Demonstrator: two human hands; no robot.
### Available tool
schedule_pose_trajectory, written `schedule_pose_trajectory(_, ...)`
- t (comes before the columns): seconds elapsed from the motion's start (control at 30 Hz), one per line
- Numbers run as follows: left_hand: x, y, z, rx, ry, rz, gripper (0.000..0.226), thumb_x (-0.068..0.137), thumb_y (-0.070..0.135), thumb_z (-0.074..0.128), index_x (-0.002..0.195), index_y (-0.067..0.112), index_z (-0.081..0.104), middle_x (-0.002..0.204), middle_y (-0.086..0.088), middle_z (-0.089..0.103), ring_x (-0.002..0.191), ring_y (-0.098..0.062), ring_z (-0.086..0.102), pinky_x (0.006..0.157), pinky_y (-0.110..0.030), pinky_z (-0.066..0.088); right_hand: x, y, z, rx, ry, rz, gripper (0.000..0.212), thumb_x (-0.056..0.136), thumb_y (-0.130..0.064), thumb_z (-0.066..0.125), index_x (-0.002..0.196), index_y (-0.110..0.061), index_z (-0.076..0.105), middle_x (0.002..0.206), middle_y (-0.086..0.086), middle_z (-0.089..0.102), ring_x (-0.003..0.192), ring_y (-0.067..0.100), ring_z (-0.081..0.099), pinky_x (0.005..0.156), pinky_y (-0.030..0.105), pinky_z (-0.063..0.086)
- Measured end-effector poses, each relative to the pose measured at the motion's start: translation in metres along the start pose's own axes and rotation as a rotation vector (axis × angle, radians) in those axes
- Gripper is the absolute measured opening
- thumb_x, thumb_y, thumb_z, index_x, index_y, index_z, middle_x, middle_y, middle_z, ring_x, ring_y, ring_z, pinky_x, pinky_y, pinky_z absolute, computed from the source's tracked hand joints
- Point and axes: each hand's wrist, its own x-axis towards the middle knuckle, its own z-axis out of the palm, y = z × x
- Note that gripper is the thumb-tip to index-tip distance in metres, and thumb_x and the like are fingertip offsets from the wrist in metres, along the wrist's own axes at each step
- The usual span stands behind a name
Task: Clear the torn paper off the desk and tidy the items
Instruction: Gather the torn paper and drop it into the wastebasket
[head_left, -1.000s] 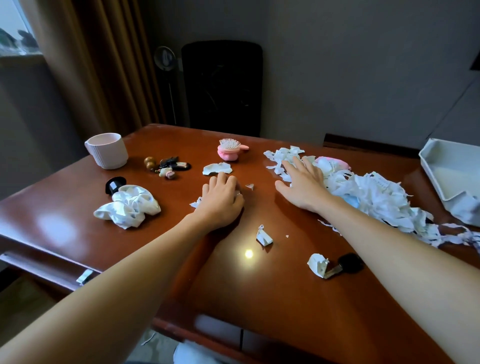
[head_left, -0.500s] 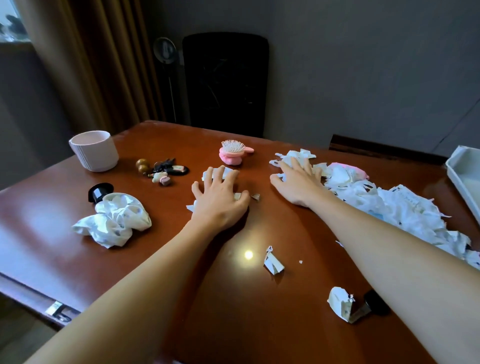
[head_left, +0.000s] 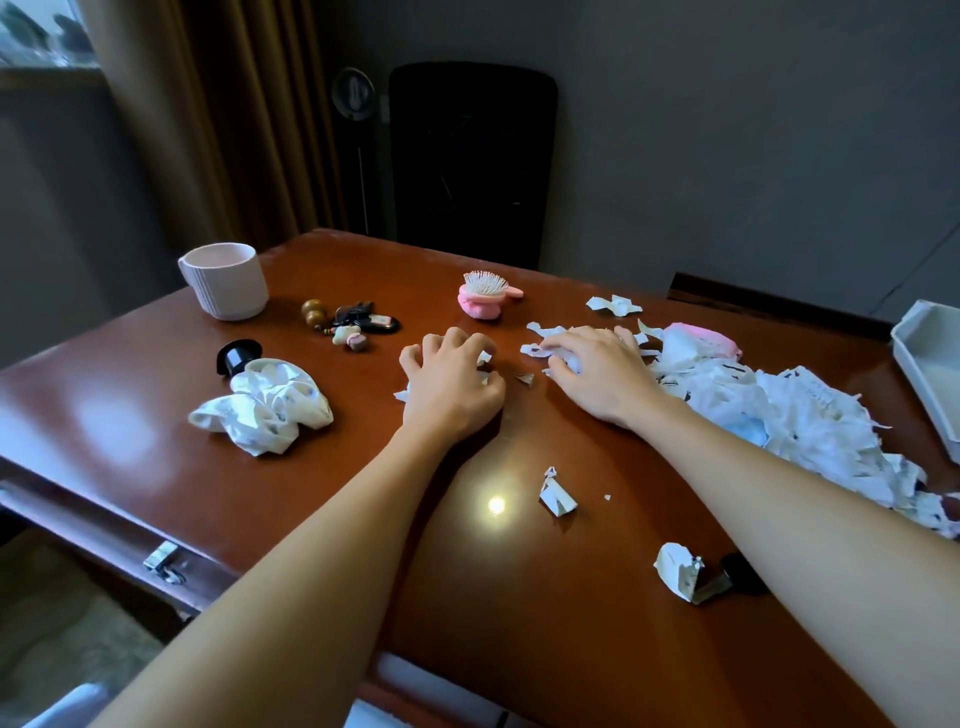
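A big heap of torn white paper (head_left: 800, 421) lies along the right side of the brown desk (head_left: 130, 415). My right hand (head_left: 597, 374) rests at the heap's left end, its fingers curled over several scraps. My left hand (head_left: 452, 384) is curled on a few scraps in the middle of the desk, with white bits showing under its fingers. Loose scraps lie apart: one small (head_left: 525, 379) between my hands, one far (head_left: 613, 305), one near the front (head_left: 557, 494) and one crumpled (head_left: 678, 570) beside a small black object (head_left: 743, 574).
On the left stand a pale ribbed mug (head_left: 226, 280), a black cap (head_left: 238, 356), a white scrunchie (head_left: 265, 408) and a bunch of keys with charms (head_left: 353, 325). A pink hairbrush (head_left: 485, 296) sits at the back. A grey tray (head_left: 930, 364) is at the right edge. A black chair (head_left: 470, 166) stands behind.
Both hands have gone from flat with spread fingers to curled, raking scraps together under the fingers. The view has shifted a little to the left.
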Motion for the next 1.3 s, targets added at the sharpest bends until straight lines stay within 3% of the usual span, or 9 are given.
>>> schedule_pose_trajectory(0.23, 0.003, -0.001, 0.003, -0.019, 0.026, 0.023, 0.033, 0.096, 0.042, 0.045, 0.125, 0.032, 0.057, 0.147, 0.003, 0.043, 0.142, -0.021, 0.025, 0.119, -0.053, 0.003, 0.013, 0.011, -0.011, 0.048, 0.141, 0.01, 0.036, 0.099, -0.034, 0.041, 0.13, -0.032, 0.058, 0.14, -0.004, 0.054, 0.132, 0.019, 0.044, 0.115, 0.041, 0.019)
schedule_pose_trajectory(0.37, 0.009, -0.002, 0.008, -0.016, -0.027, 0.015, 0.039, 0.095, 0.046, 0.044, 0.13, 0.032, 0.055, 0.149, 0.004, 0.042, 0.145, -0.021, 0.022, 0.117, -0.058, 0.001, 0.03, 0.024, -0.014, 0.008, 0.023, 0.124, 0.043, 0.101, -0.038, 0.037, 0.143, -0.033, 0.046, 0.157, 0.0, 0.035, 0.148, 0.023, 0.021, 0.119, 0.047, 0.006)
schedule_pose_trajectory(0.57, 0.014, -0.005, 0.012, -0.03, -0.055, -0.009, 0.043, 0.094, 0.048, 0.044, 0.134, 0.034, 0.052, 0.152, 0.004, 0.04, 0.148, -0.022, 0.02, 0.117, -0.06, -0.002, 0.056, 0.039, -0.012, -0.061, -0.191, 0.249, 0.057, 0.1, -0.052, 0.024, 0.154, -0.033, 0.025, 0.165, 0.003, 0.011, 0.152, 0.027, -0.002, 0.119, 0.054, -0.003)
schedule_pose_trajectory(0.73, 0.014, -0.004, 0.012, -0.037, -0.049, -0.007, 0.042, 0.094, 0.048, 0.044, 0.133, 0.035, 0.052, 0.151, 0.005, 0.041, 0.147, -0.021, 0.022, 0.117, -0.061, -0.002, 0.058, 0.043, -0.006, 0.067, -0.313, 0.325, 0.066, 0.095, -0.064, 0.025, 0.153, -0.033, 0.024, 0.163, -0.002, 0.022, 0.148, 0.032, 0.021, 0.116, 0.054, 0.025)
schedule_pose_trajectory(0.93, 0.009, -0.001, 0.008, -0.033, -0.039, 0.024, 0.041, 0.094, 0.047, 0.043, 0.129, 0.033, 0.058, 0.146, 0.004, 0.048, 0.143, -0.022, 0.029, 0.117, -0.06, 0.001, 0.046, 0.021, -0.009, 0.303, -0.292, 0.27, 0.061, 0.099, -0.057, 0.036, 0.153, -0.031, 0.026, 0.161, -0.001, 0.026, 0.144, 0.027, 0.032, 0.111, 0.046, 0.037)
schedule_pose_trajectory(1.1, 0.004, 0.001, 0.006, -0.039, -0.007, 0.066, 0.043, 0.092, 0.047, 0.041, 0.129, 0.032, 0.057, 0.145, 0.004, 0.049, 0.141, -0.023, 0.032, 0.118, -0.055, 0.005, 0.026, 0.0, -0.013, 0.264, -0.283, 0.121, 0.052, 0.098, -0.049, 0.041, 0.147, -0.031, 0.037, 0.145, 0.006, 0.051, 0.123, 0.027, 0.056, 0.1, 0.042, 0.047)
schedule_pose_trajectory(1.17, 0.002, 0.001, 0.005, -0.021, 0.002, 0.09, 0.045, 0.093, 0.047, 0.041, 0.133, 0.032, 0.055, 0.147, 0.005, 0.048, 0.142, -0.022, 0.03, 0.119, -0.055, 0.004, 0.02, -0.004, -0.018, 0.262, -0.252, 0.07, 0.052, 0.099, -0.045, 0.043, 0.148, -0.03, 0.037, 0.149, -0.001, 0.046, 0.123, 0.025, 0.056, 0.097, 0.037, 0.047)
schedule_pose_trajectory(1.3, 0.0, 0.002, 0.004, 0.03, -0.02, 0.104, 0.049, 0.096, 0.047, 0.041, 0.141, 0.031, 0.048, 0.152, 0.004, 0.042, 0.146, -0.021, 0.025, 0.12, -0.054, 0.0, 0.02, 0.005, -0.033, 0.192, -0.162, 0.036, 0.05, 0.1, -0.037, 0.044, 0.148, -0.025, 0.039, 0.15, -0.003, 0.046, 0.136, 0.02, 0.043, 0.106, 0.035, 0.038)
